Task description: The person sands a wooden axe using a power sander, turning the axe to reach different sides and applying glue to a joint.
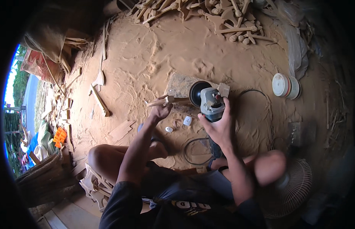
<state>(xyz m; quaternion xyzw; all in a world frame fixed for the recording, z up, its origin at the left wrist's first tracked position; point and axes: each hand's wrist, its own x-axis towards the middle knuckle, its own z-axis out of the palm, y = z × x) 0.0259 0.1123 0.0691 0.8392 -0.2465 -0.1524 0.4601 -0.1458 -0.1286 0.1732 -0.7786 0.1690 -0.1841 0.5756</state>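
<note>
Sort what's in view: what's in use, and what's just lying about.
In use: left hand holding wooden piece; right hand gripping angle grinder.

Lying about: carved wood pile, round white tub, fan, two small white bits.

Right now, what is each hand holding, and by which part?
Left hand grips a wooden piece near its middle. Right hand grips an angle grinder around its body, behind the disc.

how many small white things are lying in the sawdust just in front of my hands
2: a small white block below the grinder, and a small white oval piece left of it. Sawdust may hide more.
</note>
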